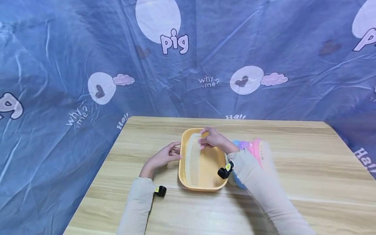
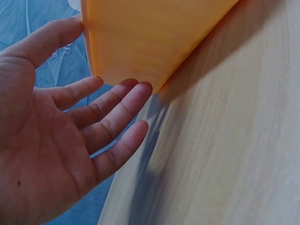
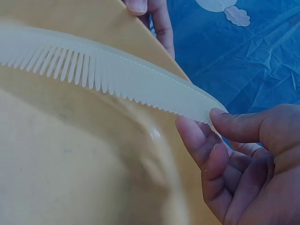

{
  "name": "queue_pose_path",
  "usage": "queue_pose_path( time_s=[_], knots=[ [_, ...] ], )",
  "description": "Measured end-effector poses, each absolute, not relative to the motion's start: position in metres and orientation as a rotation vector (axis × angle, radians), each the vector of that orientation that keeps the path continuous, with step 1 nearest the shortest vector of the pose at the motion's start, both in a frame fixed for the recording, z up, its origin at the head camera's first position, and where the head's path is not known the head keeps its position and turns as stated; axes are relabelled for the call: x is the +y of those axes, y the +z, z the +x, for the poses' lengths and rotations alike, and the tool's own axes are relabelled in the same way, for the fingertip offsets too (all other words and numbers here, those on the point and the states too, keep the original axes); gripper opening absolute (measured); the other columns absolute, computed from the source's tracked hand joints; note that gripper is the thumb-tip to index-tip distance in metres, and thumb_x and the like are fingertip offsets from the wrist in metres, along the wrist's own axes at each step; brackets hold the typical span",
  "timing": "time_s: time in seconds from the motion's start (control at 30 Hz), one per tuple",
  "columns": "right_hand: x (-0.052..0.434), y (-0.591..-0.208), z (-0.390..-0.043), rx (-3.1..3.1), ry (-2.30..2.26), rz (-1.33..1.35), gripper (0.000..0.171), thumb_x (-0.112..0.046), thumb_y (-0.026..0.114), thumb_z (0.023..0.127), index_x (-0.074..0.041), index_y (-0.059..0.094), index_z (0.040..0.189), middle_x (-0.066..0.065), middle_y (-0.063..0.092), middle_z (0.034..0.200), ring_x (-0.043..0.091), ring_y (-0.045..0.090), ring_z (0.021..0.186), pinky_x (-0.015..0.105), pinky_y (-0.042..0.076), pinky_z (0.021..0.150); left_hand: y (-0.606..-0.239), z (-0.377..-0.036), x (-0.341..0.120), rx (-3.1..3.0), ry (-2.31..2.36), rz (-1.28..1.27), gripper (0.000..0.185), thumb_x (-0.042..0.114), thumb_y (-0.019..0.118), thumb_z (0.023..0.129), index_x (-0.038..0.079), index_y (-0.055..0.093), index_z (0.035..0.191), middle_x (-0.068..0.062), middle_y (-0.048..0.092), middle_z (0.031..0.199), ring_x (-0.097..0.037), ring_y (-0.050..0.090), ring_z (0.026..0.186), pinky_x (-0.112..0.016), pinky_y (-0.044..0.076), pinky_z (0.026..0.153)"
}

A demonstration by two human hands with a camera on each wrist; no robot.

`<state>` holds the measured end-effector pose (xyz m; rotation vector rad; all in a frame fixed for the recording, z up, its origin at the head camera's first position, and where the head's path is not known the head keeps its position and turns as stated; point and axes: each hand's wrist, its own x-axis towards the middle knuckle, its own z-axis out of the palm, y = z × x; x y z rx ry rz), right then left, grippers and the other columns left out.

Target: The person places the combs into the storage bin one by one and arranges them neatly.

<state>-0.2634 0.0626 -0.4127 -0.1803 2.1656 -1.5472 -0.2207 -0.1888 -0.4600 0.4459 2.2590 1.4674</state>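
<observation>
A cream-white comb (image 1: 193, 160) lies lengthwise over the left side of a yellow plastic tray (image 1: 215, 186); its teeth point right in the head view. My right hand (image 1: 215, 138) pinches the comb's far end between thumb and fingers, as the right wrist view shows, with the comb (image 3: 154, 86) stretching away to the left. At the tray's left wall, my left hand (image 1: 163, 157) holds the rim with its thumb over the edge. Its other fingers (image 2: 119, 110) extend along the outside, fingertips right at the wall of the tray (image 2: 136, 37).
To the right of the tray stand pastel containers, among them a pink one (image 1: 256, 150), partly hidden by the right sleeve. All of this is on a wood-grain table (image 1: 308, 163). A blue printed cloth (image 1: 188, 91) hangs behind and beside it.
</observation>
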Motion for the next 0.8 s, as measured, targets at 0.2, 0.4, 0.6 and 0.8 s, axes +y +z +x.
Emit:
queue_pose_path(
  time_s=[0.2, 0.4, 0.6, 0.8],
  knots=[
    [0.059, -0.417, -0.267, 2.265, -1.46, -0.195, 0.035, -0.003, 0.062, 0.091, 0.005, 0.044, 0.12, 0.0, 0.066, 0.062, 0.007, 0.064, 0.053, 0.023, 0.044, 0.051, -0.461, -0.22, -0.19, 2.251, 1.469, 0.472, 0.071, 0.022, 0.065, 0.093, 0.008, 0.027, 0.151, -0.021, 0.051, 0.135, -0.028, 0.057, 0.115, -0.044, 0.043, 0.103],
    [0.058, -0.42, -0.27, 2.315, -1.403, -0.261, 0.034, -0.003, 0.063, 0.09, 0.008, 0.045, 0.117, 0.004, 0.061, 0.063, 0.01, 0.058, 0.054, 0.025, 0.041, 0.052, -0.462, -0.22, -0.191, 2.255, 1.456, 0.465, 0.07, 0.022, 0.065, 0.093, 0.009, 0.028, 0.151, -0.02, 0.051, 0.134, -0.027, 0.058, 0.114, -0.044, 0.043, 0.103],
    [0.057, -0.424, -0.273, 2.37, -1.361, -0.31, 0.033, -0.004, 0.063, 0.091, 0.008, 0.047, 0.117, 0.004, 0.058, 0.066, 0.012, 0.055, 0.051, 0.025, 0.041, 0.05, -0.462, -0.221, -0.192, 2.271, 1.439, 0.462, 0.07, 0.023, 0.065, 0.093, 0.011, 0.029, 0.151, -0.02, 0.051, 0.136, -0.027, 0.058, 0.114, -0.044, 0.044, 0.103],
    [0.056, -0.428, -0.276, 2.419, -1.316, -0.335, 0.033, -0.006, 0.064, 0.091, 0.007, 0.049, 0.117, 0.005, 0.06, 0.067, 0.012, 0.056, 0.05, 0.024, 0.042, 0.048, -0.46, -0.221, -0.191, 2.262, 1.435, 0.458, 0.07, 0.024, 0.065, 0.093, 0.011, 0.029, 0.151, -0.02, 0.05, 0.137, -0.028, 0.057, 0.116, -0.044, 0.043, 0.103]
  ],
)
